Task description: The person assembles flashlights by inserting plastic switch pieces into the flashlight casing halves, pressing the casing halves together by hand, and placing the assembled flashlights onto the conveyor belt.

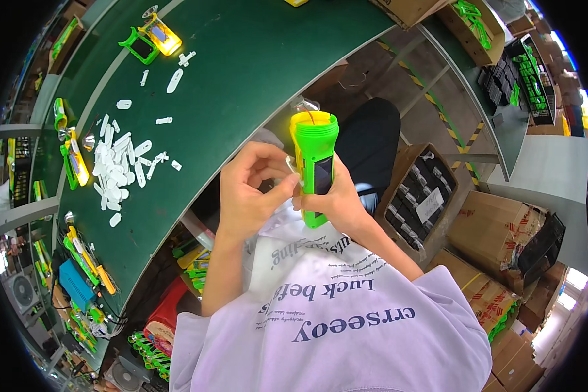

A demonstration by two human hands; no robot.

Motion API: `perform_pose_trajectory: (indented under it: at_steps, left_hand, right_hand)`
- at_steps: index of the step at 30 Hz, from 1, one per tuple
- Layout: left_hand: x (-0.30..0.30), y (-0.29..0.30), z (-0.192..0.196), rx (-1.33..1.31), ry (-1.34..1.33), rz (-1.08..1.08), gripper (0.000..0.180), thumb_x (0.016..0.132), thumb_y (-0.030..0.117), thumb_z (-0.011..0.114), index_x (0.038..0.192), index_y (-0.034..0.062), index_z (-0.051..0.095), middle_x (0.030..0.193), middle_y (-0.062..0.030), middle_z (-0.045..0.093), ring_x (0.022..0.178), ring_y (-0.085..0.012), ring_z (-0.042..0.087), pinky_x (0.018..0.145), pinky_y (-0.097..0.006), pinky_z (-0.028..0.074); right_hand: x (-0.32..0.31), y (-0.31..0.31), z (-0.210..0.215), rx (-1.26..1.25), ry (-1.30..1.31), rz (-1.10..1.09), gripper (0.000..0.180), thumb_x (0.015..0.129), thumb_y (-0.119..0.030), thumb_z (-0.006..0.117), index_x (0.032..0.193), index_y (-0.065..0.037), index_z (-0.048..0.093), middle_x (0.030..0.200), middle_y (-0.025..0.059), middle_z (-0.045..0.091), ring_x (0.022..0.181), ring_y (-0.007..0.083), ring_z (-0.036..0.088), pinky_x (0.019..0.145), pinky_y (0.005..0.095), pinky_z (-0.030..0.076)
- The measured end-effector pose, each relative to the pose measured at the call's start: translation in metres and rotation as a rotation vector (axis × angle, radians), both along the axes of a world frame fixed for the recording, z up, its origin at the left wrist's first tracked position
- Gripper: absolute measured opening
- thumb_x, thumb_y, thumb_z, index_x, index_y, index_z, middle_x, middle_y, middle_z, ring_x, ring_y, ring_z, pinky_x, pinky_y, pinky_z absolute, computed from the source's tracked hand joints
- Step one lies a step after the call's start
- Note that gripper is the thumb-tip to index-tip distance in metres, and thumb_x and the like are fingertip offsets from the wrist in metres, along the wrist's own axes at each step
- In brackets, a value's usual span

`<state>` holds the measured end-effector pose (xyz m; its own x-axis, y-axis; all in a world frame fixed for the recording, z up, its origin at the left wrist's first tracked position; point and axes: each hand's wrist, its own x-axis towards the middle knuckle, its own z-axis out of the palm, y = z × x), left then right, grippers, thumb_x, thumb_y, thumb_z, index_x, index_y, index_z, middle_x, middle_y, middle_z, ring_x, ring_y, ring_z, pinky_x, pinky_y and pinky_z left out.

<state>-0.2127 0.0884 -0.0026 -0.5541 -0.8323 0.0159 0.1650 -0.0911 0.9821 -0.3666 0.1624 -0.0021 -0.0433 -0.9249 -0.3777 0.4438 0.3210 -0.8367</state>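
Note:
A green and yellow flashlight body (320, 140) stands nearly upright before my chest, with a black panel on its side. My right hand (340, 199) is closed around its lower part. Over its open top end sits a clear, shiny reflector cup (305, 106), with a thin wire below it. My left hand (258, 189) pinches a small white plastic piece (290, 163) between thumb and fingertips, close against the yellow side of the flashlight. Whether the piece touches the flashlight I cannot tell. Loose white plastic pieces (117, 166) lie heaped on the green table to the left.
The green table (209, 85) runs along my left and far side. On it lie an opened flashlight (160, 36) and more flashlight parts (75, 160). A box of black parts (421, 196) stands at my right, near several cardboard cartons (496, 225). A blue box (76, 284) sits lower left.

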Motion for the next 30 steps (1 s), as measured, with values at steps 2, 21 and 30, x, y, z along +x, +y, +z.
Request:
perform_pose_trajectory:
  at_steps: [2, 21, 30]
  left_hand:
    - [-0.002, 0.000, 0.000, -0.006, -0.017, -0.012, 0.030, 0.079, -0.011, 0.066, 0.105, -0.0065, 0.054, 0.099, -0.0142, 0.063, 0.084, -0.0170, 0.068, 0.075, -0.029, 0.058]
    - [-0.027, 0.024, -0.012, -0.390, -0.287, 0.275, 0.021, 0.083, 0.005, 0.072, 0.102, -0.0035, 0.071, 0.078, -0.0101, 0.067, 0.062, -0.0152, 0.064, 0.057, -0.026, 0.050]
    - [-0.027, 0.024, -0.012, -0.095, -0.310, 0.283, 0.020, 0.087, 0.016, 0.075, 0.085, -0.0015, 0.067, 0.071, -0.0004, 0.061, 0.058, -0.0035, 0.049, 0.052, -0.020, 0.037]
  right_hand:
    - [0.000, 0.001, -0.004, -0.053, 0.120, -0.020, 0.062, 0.066, 0.008, 0.069, 0.123, -0.006, 0.048, 0.102, 0.0054, 0.057, 0.086, 0.0136, 0.061, 0.077, 0.0296, 0.052]
    - [-0.004, 0.004, -0.004, -0.027, 0.041, -0.056, 0.063, 0.067, 0.009, 0.064, 0.125, -0.005, 0.046, 0.093, 0.0074, 0.060, 0.075, 0.0150, 0.064, 0.066, 0.0295, 0.055]
    - [0.008, 0.001, -0.021, -0.202, 0.519, -0.101, 0.050, 0.071, -0.003, 0.072, 0.112, -0.002, 0.042, 0.080, 0.0073, 0.060, 0.066, 0.0135, 0.061, 0.059, 0.0281, 0.051]
